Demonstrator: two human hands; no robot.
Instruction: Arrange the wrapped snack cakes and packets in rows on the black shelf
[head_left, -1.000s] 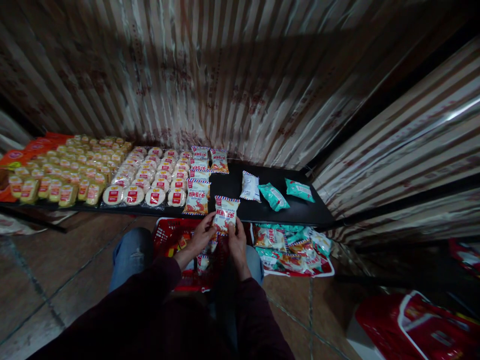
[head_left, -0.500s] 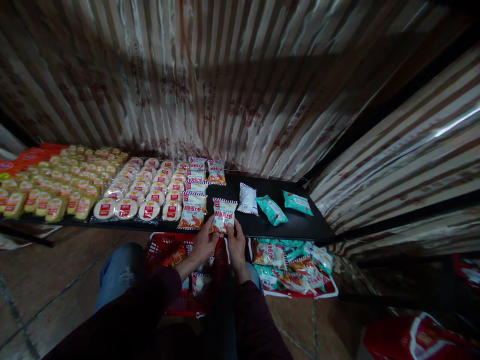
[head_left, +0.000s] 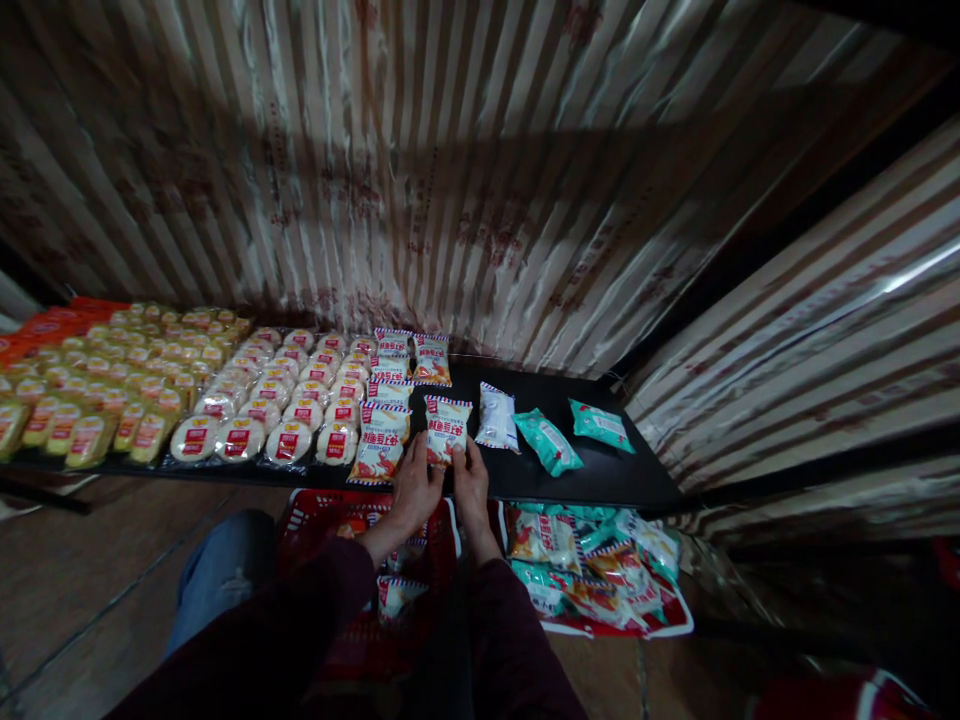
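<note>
A snack bag (head_left: 448, 422) with red lettering and a striped top edge is upright between my hands over the black shelf (head_left: 480, 478). My left hand (head_left: 417, 488) grips its lower left corner, and my right hand (head_left: 471, 488) grips its lower right, thumb on the front. Just left of it stands a matching snack bag (head_left: 379, 445), with more of the same kind behind, including a back-row bag (head_left: 432, 358). To the right lie a white bag (head_left: 496, 416) with its back showing and two teal bags (head_left: 549, 442).
Rows of round packaged cakes (head_left: 289, 442) and yellow wrapped cakes (head_left: 86, 438) fill the shelf's left. Below the shelf are a red basket (head_left: 300, 510) between my knees and another basket (head_left: 679, 622) heaped with bags. A striped curtain (head_left: 420, 180) hangs behind.
My hands and the held bag have shifted slightly toward the shelf's back. The view has tilted a little, so the shelf and baskets appear lower.
</note>
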